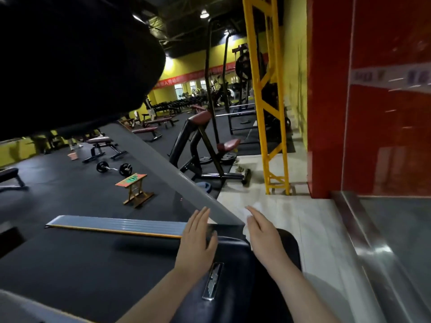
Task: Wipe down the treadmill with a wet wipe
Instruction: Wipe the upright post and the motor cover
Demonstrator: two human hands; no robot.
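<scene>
The treadmill fills the lower left: a black belt (88, 259), a grey side rail (121, 223), a grey slanted upright (163, 166) and a glossy black motor cover (235, 271) with a silver badge. My left hand (198, 236) lies flat, fingers together, at the foot of the upright on the cover's left edge. My right hand (261, 231) presses a white wet wipe (250, 214) against the right side of the upright's base; the wipe peeks out past the fingertips and under the palm. The console is a dark blur at the top left.
A pale tiled floor (303, 217) runs to the right of the treadmill. A red pillar (331, 101) and a glass wall with a steel sill (363, 229) stand close on the right. A yellow steel frame (268, 113), benches, a barbell (114, 169) and a small wooden stool (135, 187) lie beyond.
</scene>
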